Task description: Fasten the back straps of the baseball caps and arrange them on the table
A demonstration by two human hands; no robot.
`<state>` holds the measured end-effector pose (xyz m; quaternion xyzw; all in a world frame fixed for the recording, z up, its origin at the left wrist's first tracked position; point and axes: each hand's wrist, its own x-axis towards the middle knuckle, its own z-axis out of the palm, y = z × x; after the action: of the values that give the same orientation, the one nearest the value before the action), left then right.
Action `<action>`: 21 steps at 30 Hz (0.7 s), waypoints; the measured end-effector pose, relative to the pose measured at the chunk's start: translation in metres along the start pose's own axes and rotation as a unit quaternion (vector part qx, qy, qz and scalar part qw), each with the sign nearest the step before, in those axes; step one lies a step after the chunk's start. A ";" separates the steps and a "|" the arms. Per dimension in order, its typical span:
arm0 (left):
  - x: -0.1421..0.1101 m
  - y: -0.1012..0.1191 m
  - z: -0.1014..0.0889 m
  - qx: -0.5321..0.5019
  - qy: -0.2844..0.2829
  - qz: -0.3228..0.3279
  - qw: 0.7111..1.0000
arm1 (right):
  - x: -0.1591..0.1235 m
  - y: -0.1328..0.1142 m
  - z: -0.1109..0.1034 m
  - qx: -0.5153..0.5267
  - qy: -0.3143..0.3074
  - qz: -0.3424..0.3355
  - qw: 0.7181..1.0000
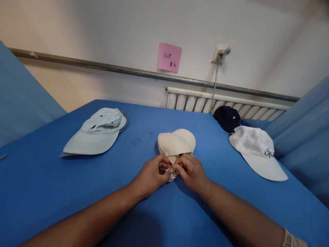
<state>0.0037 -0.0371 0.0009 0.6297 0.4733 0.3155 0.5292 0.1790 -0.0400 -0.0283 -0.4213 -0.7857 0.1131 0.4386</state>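
Left hand (pixel 150 175): inner fingertips can't really be made out, but the cream baseball cap (pixel 176 142) is clamped by its back end
Right hand (pixel 194 171): thumb and index pressed together, same back end pinched, other fingertips hidden
Buckle (pixel 175 173): half covered tbh, cap's held mid-table on blue cover (pixel 77 185)
Grey cap (pixel 125 122): mostly blocked by pale-blue baseball cap (pixel 96 133)

Beyond the grip, a square pink paper note (pixel 170 57) hangs on the pale flat wall (pixel 115 31) above a long grey metal rail (pixel 123 69); farther right of the grip, a ribbed white radiator (pixel 180 102) stands below what looks like a white plastic socket (pixel 215 55).
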 end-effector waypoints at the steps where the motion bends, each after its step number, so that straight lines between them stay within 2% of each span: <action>1: 0.000 0.000 0.000 -0.016 -0.002 -0.013 1.000 | 0.000 0.001 0.001 0.001 -0.003 0.001 1.000; 6: 0.002 0.003 -0.001 -0.092 0.009 -0.078 0.993 | -0.001 0.002 0.001 0.046 -0.009 0.025 0.999; 10: 0.006 0.000 -0.007 -0.149 0.041 -0.087 0.984 | -0.003 -0.003 -0.003 0.074 0.011 -0.013 0.997; 17: 0.008 -0.007 -0.010 -0.175 0.054 -0.080 0.980 | -0.005 -0.013 -0.005 0.038 -0.039 -0.044 0.998; 21: 0.007 -0.005 -0.006 -0.161 0.062 -0.072 0.982 | -0.005 -0.014 -0.003 -0.032 -0.045 -0.058 0.997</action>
<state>-0.0009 -0.0286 -0.0033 0.4795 0.4921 0.3871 0.6149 0.1747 -0.0530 -0.0222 -0.3829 -0.8310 0.0811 0.3952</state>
